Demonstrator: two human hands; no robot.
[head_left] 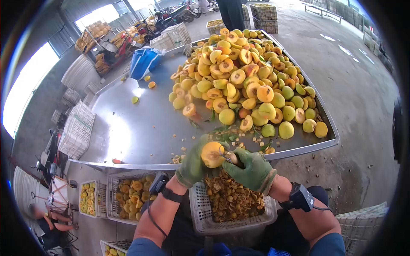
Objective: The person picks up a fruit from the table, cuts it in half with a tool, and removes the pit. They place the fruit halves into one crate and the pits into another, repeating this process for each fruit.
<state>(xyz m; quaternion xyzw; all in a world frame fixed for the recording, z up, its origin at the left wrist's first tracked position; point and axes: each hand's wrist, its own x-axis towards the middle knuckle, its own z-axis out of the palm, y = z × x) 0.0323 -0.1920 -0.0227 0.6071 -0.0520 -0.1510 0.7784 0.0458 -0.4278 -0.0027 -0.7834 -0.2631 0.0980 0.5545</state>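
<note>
Head view: yellow fruit (pixel 212 154) and pitting tool (pixel 232 158) both in hand

In the head view, your left hand (pixel 192 162), in a green glove, has its grip clamped on the yellow fruit. Your right hand (pixel 250 171), gloved alike, has its grip clamped on the pitting tool, whose metal end meets the right side of the fruit. The fruit is in front of the near edge of the metal bench (pixel 149 128), above a pale crate (pixel 234 227) filled with brown scraps (pixel 232 198). On the bench, you have a large heap of whole and cut fruit (pixel 239 79) ahead and to the right, and a blue bag (pixel 144 63) at the far left. A second crate (pixel 110 202), holding yellow pieces (pixel 133 194), stands left of the first
</note>
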